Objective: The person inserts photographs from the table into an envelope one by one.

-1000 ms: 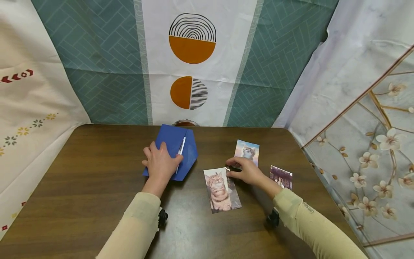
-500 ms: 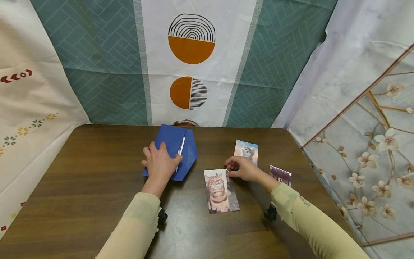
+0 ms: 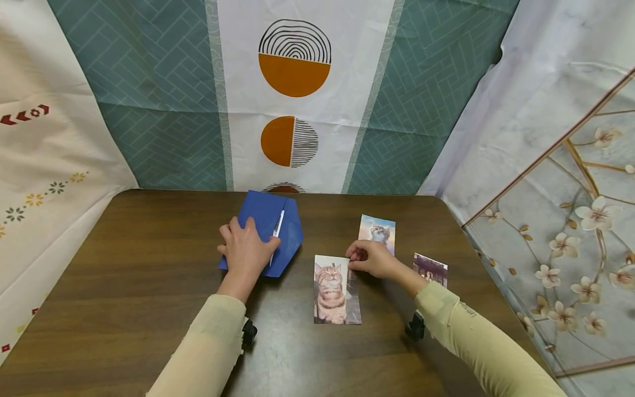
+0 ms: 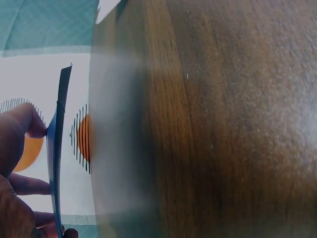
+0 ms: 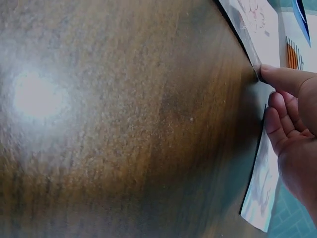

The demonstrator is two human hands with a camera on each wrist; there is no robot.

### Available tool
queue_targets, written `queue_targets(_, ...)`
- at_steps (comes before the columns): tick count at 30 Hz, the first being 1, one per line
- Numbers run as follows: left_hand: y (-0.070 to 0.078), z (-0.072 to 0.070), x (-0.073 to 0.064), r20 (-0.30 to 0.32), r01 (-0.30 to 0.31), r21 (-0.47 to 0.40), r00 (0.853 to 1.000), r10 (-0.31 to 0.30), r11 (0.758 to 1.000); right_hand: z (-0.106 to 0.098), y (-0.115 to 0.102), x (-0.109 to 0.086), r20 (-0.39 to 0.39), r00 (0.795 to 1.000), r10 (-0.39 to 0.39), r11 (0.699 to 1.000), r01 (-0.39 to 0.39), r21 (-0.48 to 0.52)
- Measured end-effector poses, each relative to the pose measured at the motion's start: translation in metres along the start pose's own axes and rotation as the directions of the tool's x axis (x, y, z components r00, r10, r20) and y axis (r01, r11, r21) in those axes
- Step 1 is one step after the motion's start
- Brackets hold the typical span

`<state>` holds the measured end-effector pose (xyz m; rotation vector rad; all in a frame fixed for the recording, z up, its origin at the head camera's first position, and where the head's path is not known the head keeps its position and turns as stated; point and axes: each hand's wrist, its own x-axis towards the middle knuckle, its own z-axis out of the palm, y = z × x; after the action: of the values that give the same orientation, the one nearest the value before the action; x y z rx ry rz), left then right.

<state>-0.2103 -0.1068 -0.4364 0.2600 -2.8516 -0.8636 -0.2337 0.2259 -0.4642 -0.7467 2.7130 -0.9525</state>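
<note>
At the back of the table, left of centre, my left hand [image 3: 246, 248] holds a blue envelope [image 3: 292, 234] by its left side. A narrow white strip [image 3: 279, 223] shows along the slit on the envelope's face. The left wrist view shows the envelope [image 4: 57, 153] edge-on, with the thumb on its near face. My right hand [image 3: 377, 259] pinches the top right corner of an orange cat photo [image 3: 333, 295]. Behind that hand lies a grey kitten photo [image 3: 381, 230], partly covered by it. A dark purple photo [image 3: 430, 270] lies farther right, partly hidden by the right forearm.
The brown wooden table [image 3: 149, 303] reaches back to a green and white patterned curtain [image 3: 292, 138]. Printed cloths hang on the left [image 3: 44, 165] and right [image 3: 570, 231] sides.
The orange cat photo has swung straighter, its lower end moving left, and shifted slightly back with my right hand pinching its corner. My left hand and the envelope have stayed in place.
</note>
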Motion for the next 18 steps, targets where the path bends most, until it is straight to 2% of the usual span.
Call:
queue_targets(7, 0.0, -0.002, 0.001, -0.009, -0.004, 0.0, 1.0, 0.004, 1.0, -0.006, -0.006, 0.004, -0.024, 1.0, 0.017, 0.998, -0.016, 0.062)
queue_targets(12, 0.0, -0.002, 0.001, -0.017, 0.003, -0.002, 1.0, -0.003, 1.0, -0.017, -0.011, 0.009, -0.032, 0.999, 0.038, 0.987, -0.033, 0.156)
queue_targets(16, 0.001, 0.0, 0.0, -0.016, 0.002, 0.004, 1.0, -0.002, 1.0, -0.025, -0.011, 0.015, -0.005, 0.996, 0.085, 0.954, -0.08, 0.289)
queue_targets(18, 0.002, 0.0, 0.0, -0.018, 0.0, 0.005, 1.0, 0.0, 1.0, -0.029, -0.012, 0.019, 0.019, 0.993, 0.118, 0.92, -0.116, 0.374)
